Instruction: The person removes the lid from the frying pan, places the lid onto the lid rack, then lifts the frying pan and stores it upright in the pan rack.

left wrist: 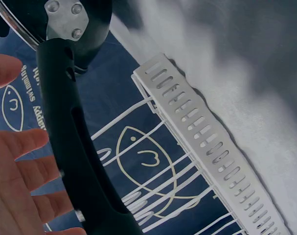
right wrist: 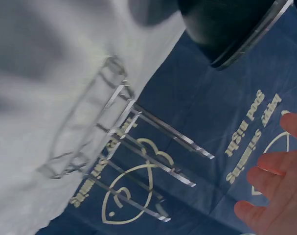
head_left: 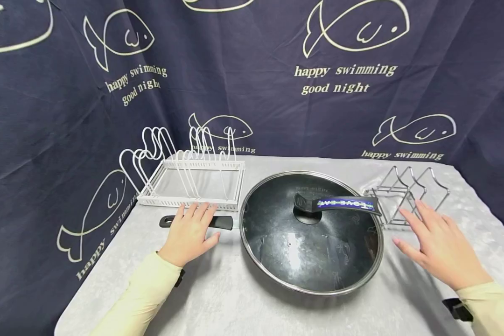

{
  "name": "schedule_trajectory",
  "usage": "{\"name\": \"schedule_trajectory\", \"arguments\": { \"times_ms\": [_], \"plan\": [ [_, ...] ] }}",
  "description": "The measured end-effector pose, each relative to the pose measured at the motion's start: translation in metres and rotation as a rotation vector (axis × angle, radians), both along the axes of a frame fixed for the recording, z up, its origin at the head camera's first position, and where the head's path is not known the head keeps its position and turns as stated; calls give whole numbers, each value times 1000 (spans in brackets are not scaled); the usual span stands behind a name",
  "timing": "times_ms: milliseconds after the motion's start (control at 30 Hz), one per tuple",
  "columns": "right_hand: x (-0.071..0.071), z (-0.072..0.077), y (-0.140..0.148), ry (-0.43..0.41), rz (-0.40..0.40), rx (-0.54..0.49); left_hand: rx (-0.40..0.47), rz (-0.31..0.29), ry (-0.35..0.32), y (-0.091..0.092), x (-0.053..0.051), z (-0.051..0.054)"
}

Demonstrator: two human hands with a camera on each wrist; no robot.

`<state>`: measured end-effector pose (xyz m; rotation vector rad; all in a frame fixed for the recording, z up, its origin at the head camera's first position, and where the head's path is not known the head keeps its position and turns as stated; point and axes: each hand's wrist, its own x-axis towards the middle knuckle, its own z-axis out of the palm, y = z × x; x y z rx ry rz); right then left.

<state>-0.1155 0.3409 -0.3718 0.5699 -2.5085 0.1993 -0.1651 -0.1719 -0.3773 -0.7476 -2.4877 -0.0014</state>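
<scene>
A black frying pan point(left wrist: 77, 132) stands on the table, its handle point(head_left: 223, 222) pointing left. Over it lies a glass lid point(head_left: 273, 247) with a steel rim and a black lid handle point(head_left: 345, 205) bearing a blue label. My left hand point(head_left: 189, 238) is over the pan handle, fingers spread and fairly straight; in the left wrist view the fingers point(left wrist: 40, 171) are beside the handle, not wrapped round it. Whether they touch it I cannot tell. To the right of the pan, my right hand point(head_left: 445, 247) hovers with extended fingers, holding nothing, near a silver wire rack point(right wrist: 172, 130).
A white rack point(head_left: 231, 205) with tall wire loops stands at the back left, just behind the pan handle. The grey-white cloth-covered table point(head_left: 218, 298) ends at a dark blue curtain point(head_left: 260, 93) printed with fish, which hangs behind and at the sides.
</scene>
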Motion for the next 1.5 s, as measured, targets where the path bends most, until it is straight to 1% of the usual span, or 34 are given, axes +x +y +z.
{"name": "schedule_trajectory", "arguments": {
  "times_ms": [133, 200, 333, 433, 500, 667, 733, 833, 900, 967, 1067, 1133, 1233, 1300, 1367, 1433, 1500],
  "plan": [
    [-10, 12, -6, 66, 80, -17, -2, -1, -37, -1, -3, -1],
    [-15, 18, -9, 78, 104, -39, -2, 5, -62, -2, -5, -1],
    [-20, 30, -14, 25, 108, -81, 6, 8, -125, -4, -8, -1],
    [-24, 37, -17, -9, 120, -81, -3, 3, -161, -5, -10, -2],
    [-28, 42, -19, -18, 139, -78, -9, 0, -168, -6, -11, -3],
    [-36, 51, -23, -22, 180, -62, 1, 1, -157, -6, -14, -3],
    [-38, 54, -25, -29, 185, -45, -7, 6, -161, -6, -14, -2],
    [-39, 59, -29, -69, 181, -24, -29, 20, -182, -6, -16, -1],
    [-39, 63, -34, -112, 176, -13, -36, 27, -196, -6, -17, -2],
    [-40, 67, -40, -151, 188, -2, -36, 30, -209, -6, -19, -2],
    [-43, 70, -50, -180, 232, 27, -35, 35, -230, -7, -20, -3],
    [-45, 70, -57, -171, 271, 59, -39, 37, -242, -7, -20, -3],
    [-49, 70, -65, -145, 297, 91, -47, 37, -257, -6, -20, -2],
    [-51, 69, -68, -144, 290, 92, -50, 34, -259, -6, -20, -2],
    [-52, 70, -71, -162, 270, 83, -50, 30, -259, -5, -20, -2],
    [-53, 71, -72, -193, 256, 76, -48, 30, -259, -5, -20, -2],
    [-55, 73, -74, -245, 238, 74, -44, 32, -256, -5, -20, -2]
  ]
}}
